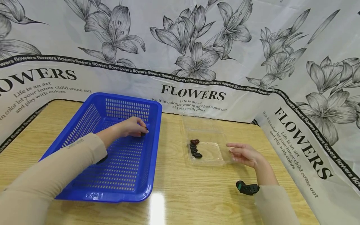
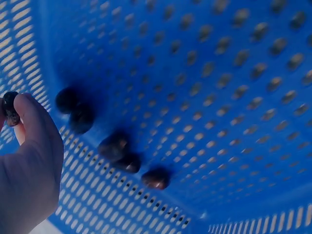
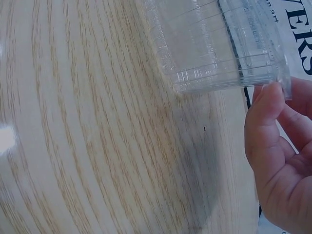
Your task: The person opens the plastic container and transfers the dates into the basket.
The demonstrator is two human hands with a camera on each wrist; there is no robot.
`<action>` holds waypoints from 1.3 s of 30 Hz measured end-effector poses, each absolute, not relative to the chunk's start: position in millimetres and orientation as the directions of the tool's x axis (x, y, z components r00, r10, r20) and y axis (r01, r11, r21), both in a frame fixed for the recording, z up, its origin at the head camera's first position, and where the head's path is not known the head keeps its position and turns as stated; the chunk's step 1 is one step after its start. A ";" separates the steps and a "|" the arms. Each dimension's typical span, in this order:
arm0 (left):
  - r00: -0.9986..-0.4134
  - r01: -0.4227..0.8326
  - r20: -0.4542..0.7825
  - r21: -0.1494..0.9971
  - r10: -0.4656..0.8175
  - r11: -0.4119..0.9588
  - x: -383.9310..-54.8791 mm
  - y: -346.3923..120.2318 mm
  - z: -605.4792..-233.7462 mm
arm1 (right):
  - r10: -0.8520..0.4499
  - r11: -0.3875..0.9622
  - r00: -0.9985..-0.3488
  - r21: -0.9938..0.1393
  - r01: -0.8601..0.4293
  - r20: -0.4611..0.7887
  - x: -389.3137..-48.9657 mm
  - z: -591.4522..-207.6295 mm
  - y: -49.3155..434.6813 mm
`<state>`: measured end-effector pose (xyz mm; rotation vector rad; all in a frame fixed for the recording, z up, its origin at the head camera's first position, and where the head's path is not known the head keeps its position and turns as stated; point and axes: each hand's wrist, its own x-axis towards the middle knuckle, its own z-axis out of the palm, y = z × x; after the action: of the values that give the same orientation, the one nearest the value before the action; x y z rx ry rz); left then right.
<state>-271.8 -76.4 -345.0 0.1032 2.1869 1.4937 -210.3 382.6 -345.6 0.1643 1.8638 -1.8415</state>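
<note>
Inside a blue plastic basket (image 1: 157,140), my left hand (image 1: 132,127) pinches a dark, date-like fruit (image 2: 9,105) between thumb and fingers. Several more dark fruits (image 2: 114,146) lie along one side of the basket floor in the left wrist view. To the basket's right stands a clear plastic box (image 1: 211,150). A short row of dark, shiny fruits (image 1: 197,155) rests along its left side, one of them redder. My right hand (image 1: 246,154) is at the box's right side; in the right wrist view, thumb and fingers pinch its clear edge (image 3: 287,90).
Both containers stand on a wood-grain table (image 1: 180,187). Behind and to the right rises a white cloth (image 1: 191,103) printed with flowers and lettering. A black strap-like device (image 1: 247,188) is by the right wrist. Bare tabletop separates basket and box.
</note>
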 end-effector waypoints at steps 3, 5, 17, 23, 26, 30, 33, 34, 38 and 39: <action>-0.871 -0.180 -0.345 0.887 0.350 0.425 -266.7 -77.0 -351.4 | -0.260 0.067 -0.863 -0.899 0.432 -0.434 -209.7 -344.4 383.0; -0.874 -0.167 -0.334 0.889 0.354 0.427 -264.5 -77.2 -354.8 | -0.258 0.064 -0.863 -0.899 0.433 -0.434 -209.5 -344.2 383.4; -0.937 -0.048 -0.217 0.857 0.275 0.513 -259.6 -72.4 -358.9 | -0.256 0.080 -0.868 -0.904 0.419 -0.425 -211.6 -343.1 383.4; -0.951 0.036 -0.143 0.829 0.275 0.558 -253.6 -71.9 -360.8 | -0.261 0.082 -0.866 -0.904 0.419 -0.425 -212.6 -344.4 382.5; -0.953 0.036 -0.145 0.815 0.264 0.578 -249.0 -71.5 -361.2 | -0.259 0.084 -0.865 -0.902 0.423 -0.430 -212.1 -345.6 382.3; -0.961 -0.044 -0.196 0.806 0.197 0.591 -244.7 -70.3 -361.0 | -0.258 0.084 -0.865 -0.902 0.424 -0.431 -212.6 -346.7 382.7; -0.967 -0.015 -0.174 0.769 0.187 0.639 -243.6 -69.4 -359.8 | -0.253 0.081 -0.865 -0.901 0.427 -0.433 -213.8 -347.3 383.3; -0.969 0.007 -0.159 0.750 0.191 0.661 -243.5 -68.9 -359.0 | -0.251 0.082 -0.866 -0.901 0.427 -0.433 -214.1 -347.5 383.6; -0.969 0.075 -0.126 0.668 0.212 0.740 -244.3 -67.7 -356.7 | -0.247 0.078 -0.866 -0.899 0.430 -0.435 -214.8 -348.6 383.9; -0.969 0.084 -0.123 0.654 0.216 0.752 -244.9 -67.8 -357.2 | -0.247 0.079 -0.866 -0.899 0.430 -0.436 -215.0 -349.0 383.8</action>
<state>-244.9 -67.8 -357.2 0.2385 2.7586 1.0160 -215.0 383.8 -349.0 0.1809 1.8792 -1.8382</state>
